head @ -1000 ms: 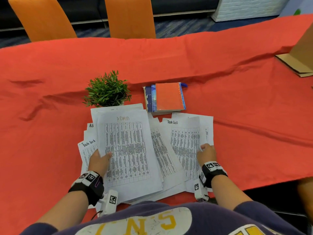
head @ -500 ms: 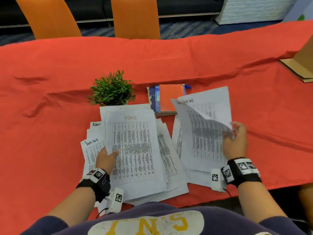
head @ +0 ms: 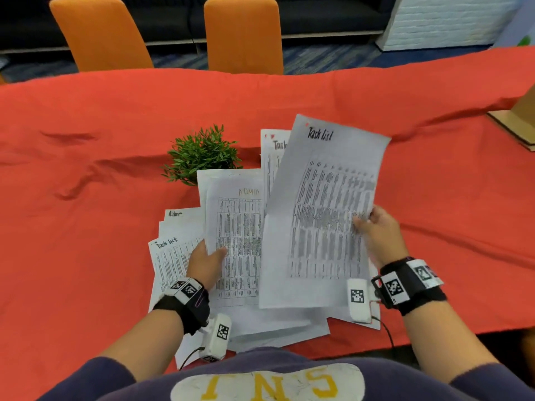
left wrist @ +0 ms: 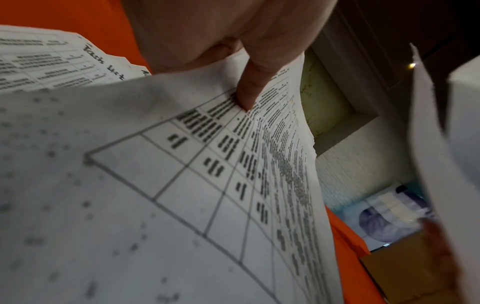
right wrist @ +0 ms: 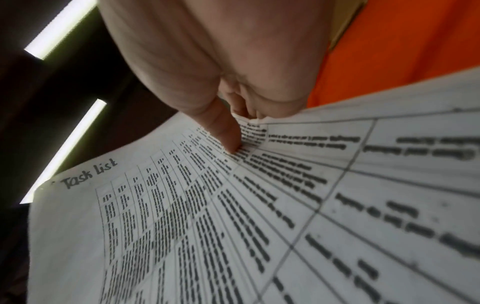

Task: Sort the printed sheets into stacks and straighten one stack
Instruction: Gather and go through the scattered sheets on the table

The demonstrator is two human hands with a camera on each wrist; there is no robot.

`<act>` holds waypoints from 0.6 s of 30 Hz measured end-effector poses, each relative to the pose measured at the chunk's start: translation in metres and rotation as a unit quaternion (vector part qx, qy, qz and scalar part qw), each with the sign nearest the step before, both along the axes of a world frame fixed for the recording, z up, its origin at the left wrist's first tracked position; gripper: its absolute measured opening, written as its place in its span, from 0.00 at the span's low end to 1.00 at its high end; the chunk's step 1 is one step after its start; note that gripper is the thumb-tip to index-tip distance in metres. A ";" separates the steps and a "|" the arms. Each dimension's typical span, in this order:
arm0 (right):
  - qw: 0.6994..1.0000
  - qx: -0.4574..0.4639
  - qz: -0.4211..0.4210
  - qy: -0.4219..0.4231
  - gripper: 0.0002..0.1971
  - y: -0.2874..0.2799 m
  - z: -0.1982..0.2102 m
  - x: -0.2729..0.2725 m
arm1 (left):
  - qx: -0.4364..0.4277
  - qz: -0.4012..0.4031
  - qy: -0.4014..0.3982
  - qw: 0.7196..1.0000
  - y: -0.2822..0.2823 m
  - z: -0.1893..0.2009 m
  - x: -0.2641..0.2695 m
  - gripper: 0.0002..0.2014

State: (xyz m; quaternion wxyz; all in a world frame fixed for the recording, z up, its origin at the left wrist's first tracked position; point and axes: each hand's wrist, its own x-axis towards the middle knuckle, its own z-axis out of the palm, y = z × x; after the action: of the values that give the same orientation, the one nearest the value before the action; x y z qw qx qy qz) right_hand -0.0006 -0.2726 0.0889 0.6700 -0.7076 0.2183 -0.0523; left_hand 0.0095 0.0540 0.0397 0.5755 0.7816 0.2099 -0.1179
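Observation:
Printed table sheets lie fanned on the red tablecloth (head: 86,256) in front of me. My right hand (head: 373,227) pinches the right edge of a "Task list" sheet (head: 327,215) and holds it lifted and tilted above the pile; the thumb (right wrist: 228,139) lies on top of the "Task list" sheet (right wrist: 182,226). Behind it a second "Task list" sheet (head: 273,157) shows. My left hand (head: 207,257) pinches the left edge of the "ADMIN" sheet (head: 237,244), with its thumb (left wrist: 249,90) on the "ADMIN" sheet's (left wrist: 182,185) print. More "Task list" (head: 170,261) and "Admin" sheets (head: 182,222) lie under it at the left.
A small green plant (head: 202,154) stands just behind the pile. A cardboard box (head: 518,117) sits at the table's right edge. Two orange chairs (head: 243,33) stand beyond the far edge. The table's near edge runs just below the papers.
My right hand has lifted the "Task list" sheet off the right pile and swung it up and left, now hiding the notebooks. The left hand stays on the "ADMIN" sheet.

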 end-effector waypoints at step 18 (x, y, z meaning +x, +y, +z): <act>0.982 -0.076 0.137 0.106 0.21 0.064 -0.039 0.001 | -0.058 -0.047 -0.017 0.997 -0.029 0.021 -0.014 0.16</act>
State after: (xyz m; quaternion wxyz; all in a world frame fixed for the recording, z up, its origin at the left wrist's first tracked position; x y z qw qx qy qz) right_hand 0.0002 -0.2089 0.0502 0.5880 -0.7814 0.1842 0.0987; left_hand -0.0045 0.0251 0.0611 0.6172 0.7576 0.1565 -0.1435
